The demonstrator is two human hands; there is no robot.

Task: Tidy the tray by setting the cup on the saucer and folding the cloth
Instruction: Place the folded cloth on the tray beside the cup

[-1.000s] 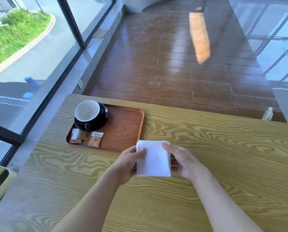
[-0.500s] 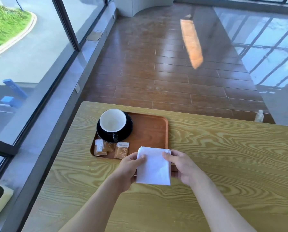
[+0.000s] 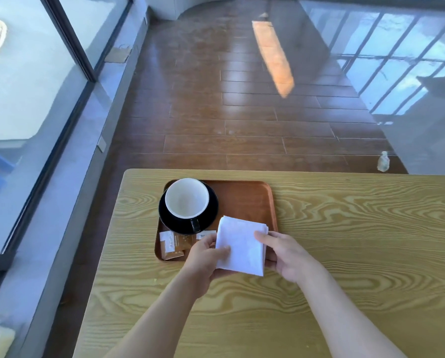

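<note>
Folded white cloth pinched in both grips, left hand, right hand, above tray, cup on saucer

Tray lay on table, beyond both hands. Cup stood on saucer in tray, beyond left hand. Packets lay just left of that hand. Folded cloth sat between left hand and right hand.

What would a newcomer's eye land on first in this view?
Probably the folded white cloth, held by the left hand and right hand over the near right corner of the brown tray. Next, the white-lined cup standing on its black saucer at the tray's left.
</note>
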